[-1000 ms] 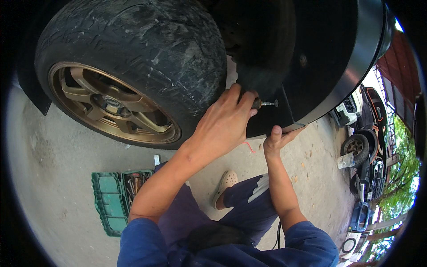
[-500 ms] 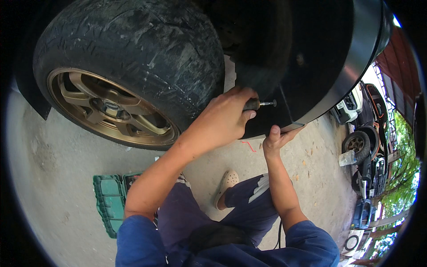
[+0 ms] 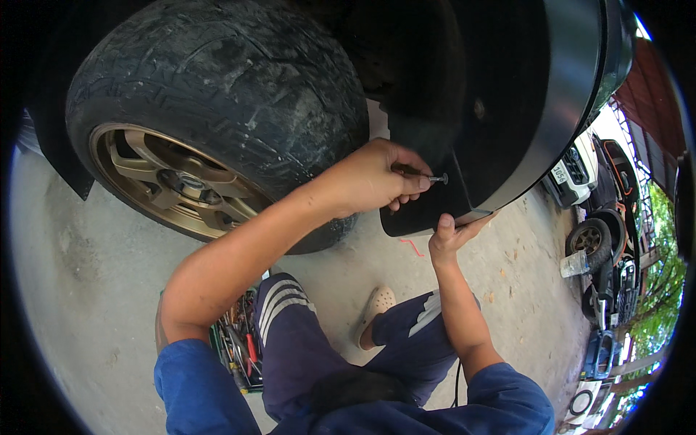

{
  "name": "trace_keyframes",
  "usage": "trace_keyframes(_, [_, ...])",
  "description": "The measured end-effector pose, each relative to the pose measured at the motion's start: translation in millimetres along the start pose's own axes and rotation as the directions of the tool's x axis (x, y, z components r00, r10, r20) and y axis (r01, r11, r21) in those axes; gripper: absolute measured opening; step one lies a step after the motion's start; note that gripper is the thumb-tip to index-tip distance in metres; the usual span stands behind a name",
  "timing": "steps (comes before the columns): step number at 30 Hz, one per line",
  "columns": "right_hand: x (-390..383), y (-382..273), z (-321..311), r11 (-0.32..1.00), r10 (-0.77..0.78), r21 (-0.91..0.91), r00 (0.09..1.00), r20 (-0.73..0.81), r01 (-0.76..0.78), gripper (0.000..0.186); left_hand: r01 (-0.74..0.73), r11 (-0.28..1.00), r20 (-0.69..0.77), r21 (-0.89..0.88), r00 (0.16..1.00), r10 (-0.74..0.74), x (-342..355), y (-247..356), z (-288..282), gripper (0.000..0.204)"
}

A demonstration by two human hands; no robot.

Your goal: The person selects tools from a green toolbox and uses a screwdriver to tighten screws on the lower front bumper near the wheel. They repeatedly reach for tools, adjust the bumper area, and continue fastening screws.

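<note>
My left hand [image 3: 377, 177] is closed on a screwdriver-like tool, its dark handle mostly hidden by the fingers. A short metal shaft [image 3: 434, 178] sticks out past my fingertips toward a small round-headed screw [image 3: 444, 178] at the black liner panel [image 3: 420, 214]. Whether the screw sits in the panel I cannot tell. My right hand [image 3: 451, 235] grips the lower corner of the black bumper [image 3: 533, 148], thumb on the near face and fingers reaching underneath. Just left of the panel stands a worn tyre [image 3: 239, 94] on a bronze wheel [image 3: 190, 186].
Beside my left leg lies a toolbox [image 3: 239, 344] full of hand tools, partly covered by my arm. A red strip [image 3: 413, 248] lies on the concrete floor [image 3: 94, 304] below the bumper. Farther right are a white vehicle [image 3: 580, 174], a loose wheel [image 3: 589, 241] and several car parts.
My left fingers have shifted forward over the tool, nearer the screw, and cover more of its handle. The left elbow has swung outward, exposing tools in the box. My right hand stays at the bumper corner.
</note>
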State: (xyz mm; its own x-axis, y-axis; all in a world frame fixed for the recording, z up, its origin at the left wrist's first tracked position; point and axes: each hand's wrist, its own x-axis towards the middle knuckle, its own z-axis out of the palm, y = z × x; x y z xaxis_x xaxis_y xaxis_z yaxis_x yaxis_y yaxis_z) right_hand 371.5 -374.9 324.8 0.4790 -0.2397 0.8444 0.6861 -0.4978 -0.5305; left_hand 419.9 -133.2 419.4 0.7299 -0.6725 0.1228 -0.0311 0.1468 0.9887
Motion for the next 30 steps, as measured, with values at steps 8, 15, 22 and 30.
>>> trace_keyframes(8, [1.5, 0.0, 0.3, 1.0, -0.019, -0.014, 1.0, -0.008, 0.019, 0.139, 0.092, 0.98, -0.005, -0.179, 0.996, -0.094, -2.3, 2.4, 2.7, 0.027])
trace_keyframes(15, [-1.2, 3.3, -0.7, 1.0, -0.001, 0.005, 1.0, -0.001, 0.001, 0.14, 0.316, 0.87, 0.071, -0.378, 0.947, -0.313, 7.7, 9.0, 5.5, 0.025])
trace_keyframes(22, [-7.7, 6.1, -4.2, 0.998, 0.022, 0.056, 1.0, 0.008, -0.022, 0.141, 0.11, 0.989, -0.075, 0.1, 0.992, -0.103, 15.6, 8.9, 6.5, 0.024])
trace_keyframes(30, [-7.8, 4.8, 0.2, 0.99, 0.031, 0.137, 1.0, 0.003, -0.031, 0.142, -0.397, 0.62, -0.099, 0.677, 0.785, 0.611, 11.2, -28.9, 20.0, 0.02])
